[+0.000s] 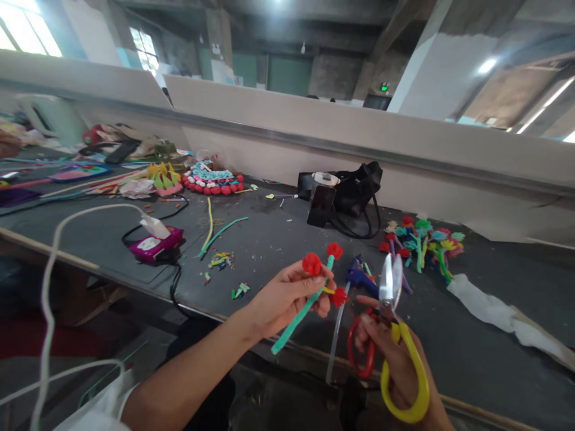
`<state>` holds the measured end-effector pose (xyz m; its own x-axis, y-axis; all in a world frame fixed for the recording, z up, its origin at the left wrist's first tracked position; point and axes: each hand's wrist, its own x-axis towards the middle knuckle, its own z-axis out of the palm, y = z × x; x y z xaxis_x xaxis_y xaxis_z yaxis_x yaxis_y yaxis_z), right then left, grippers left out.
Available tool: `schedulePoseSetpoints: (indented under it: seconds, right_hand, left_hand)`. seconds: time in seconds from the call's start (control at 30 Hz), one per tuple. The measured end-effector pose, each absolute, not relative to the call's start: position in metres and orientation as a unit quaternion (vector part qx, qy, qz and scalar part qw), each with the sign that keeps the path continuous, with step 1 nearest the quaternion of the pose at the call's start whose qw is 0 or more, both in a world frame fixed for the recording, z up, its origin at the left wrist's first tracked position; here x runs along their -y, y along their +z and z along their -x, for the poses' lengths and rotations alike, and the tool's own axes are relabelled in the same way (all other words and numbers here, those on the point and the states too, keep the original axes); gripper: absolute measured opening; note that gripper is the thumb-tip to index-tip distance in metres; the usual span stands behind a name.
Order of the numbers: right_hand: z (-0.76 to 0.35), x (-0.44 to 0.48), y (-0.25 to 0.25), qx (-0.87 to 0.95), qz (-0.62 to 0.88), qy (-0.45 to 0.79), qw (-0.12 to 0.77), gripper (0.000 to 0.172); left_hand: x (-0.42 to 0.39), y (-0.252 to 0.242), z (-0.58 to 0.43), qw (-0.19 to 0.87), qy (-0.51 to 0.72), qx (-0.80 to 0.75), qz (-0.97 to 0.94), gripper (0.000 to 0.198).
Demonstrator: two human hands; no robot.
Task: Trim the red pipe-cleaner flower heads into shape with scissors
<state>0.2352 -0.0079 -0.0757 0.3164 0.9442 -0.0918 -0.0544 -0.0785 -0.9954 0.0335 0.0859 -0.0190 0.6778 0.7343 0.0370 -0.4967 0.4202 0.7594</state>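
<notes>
My left hand (287,296) holds a pipe-cleaner flower (309,296): a teal stem with three small red blossoms at its top, tilted up to the right above the table's front edge. My right hand (395,359) grips scissors (390,287) with one red and one yellow handle loop, the silver blades pointing up, just right of the flower. A blue glue gun (359,276) lies on the dark table (278,233) behind both hands.
A pile of finished pipe-cleaner flowers (422,239) lies at the right, with white cloth (494,305) beside it. A black bag (354,191) and phone sit mid-table. A pink box (157,244), cables, loose stems and scraps lie left; a red-and-blue craft piece (211,179) is farther back.
</notes>
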Motion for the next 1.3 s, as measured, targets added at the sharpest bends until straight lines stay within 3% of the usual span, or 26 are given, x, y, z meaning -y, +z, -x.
schedulePoseSetpoints:
  seconds: [0.1, 0.3, 0.57, 1.03, 1.3]
  right_hand:
    - [-0.244, 0.012, -0.071, 0.41, 0.625, 0.359, 0.558, 0.063]
    - [-0.236, 0.026, -0.067, 0.49, 0.682, 0.274, 0.469, 0.052]
    - [-0.209, 0.043, -0.062, 0.451, 0.592, 0.516, 0.424, 0.057]
    - [-0.215, 0.043, -0.064, 0.441, 0.549, 0.576, 0.415, 0.054]
    - [-0.221, 0.042, -0.067, 0.38, 0.552, 0.59, 0.45, 0.057]
  left_hand:
    - [-0.087, -0.023, -0.035, 0.832, 0.345, -0.177, -0.396, 0.023]
    - [-0.086, -0.021, -0.036, 0.787, 0.414, -0.196, -0.413, 0.02]
    - [-0.086, -0.022, -0.037, 0.738, 0.408, -0.195, -0.5, 0.024]
    - [-0.085, -0.029, -0.042, 0.779, 0.412, -0.235, -0.41, 0.03]
    - [-0.09, -0.029, -0.041, 0.766, 0.408, -0.255, -0.426, 0.016]
